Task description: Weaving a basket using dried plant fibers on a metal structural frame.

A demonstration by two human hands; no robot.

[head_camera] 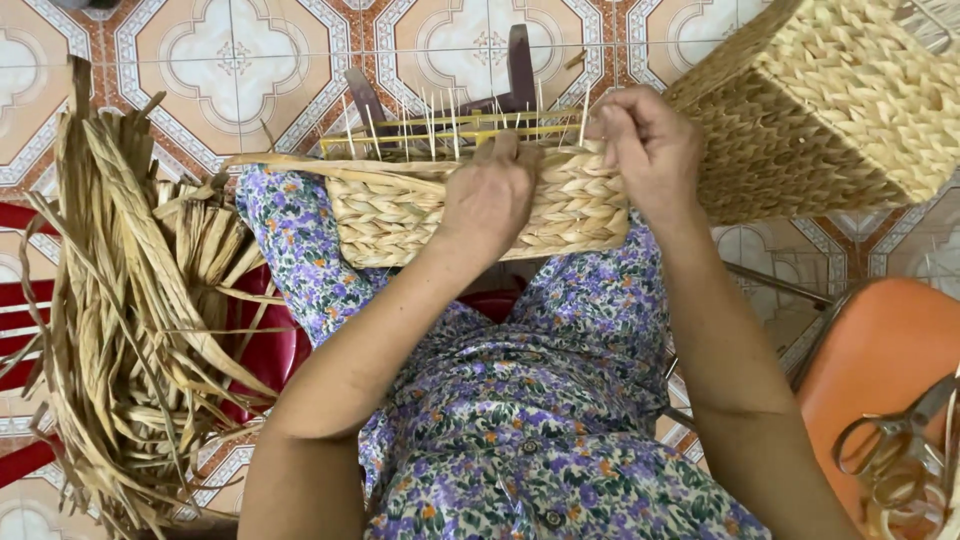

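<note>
A half-woven basket of pale braided straw (480, 205), long axis left to right, is held on the lap. The left hand (490, 195) is pressed over its front wall, fingers curled closed on the rim. The right hand (650, 145), at the right end, is pinched shut on the top braid beside the thin upright stakes (440, 125).

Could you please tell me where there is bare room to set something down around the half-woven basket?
Bare tiled floor lies beyond the half-woven straw basket, left of the finished woven basket. Crowded: dried straw bundle at left, orange chair seat holding metal scissors.
</note>
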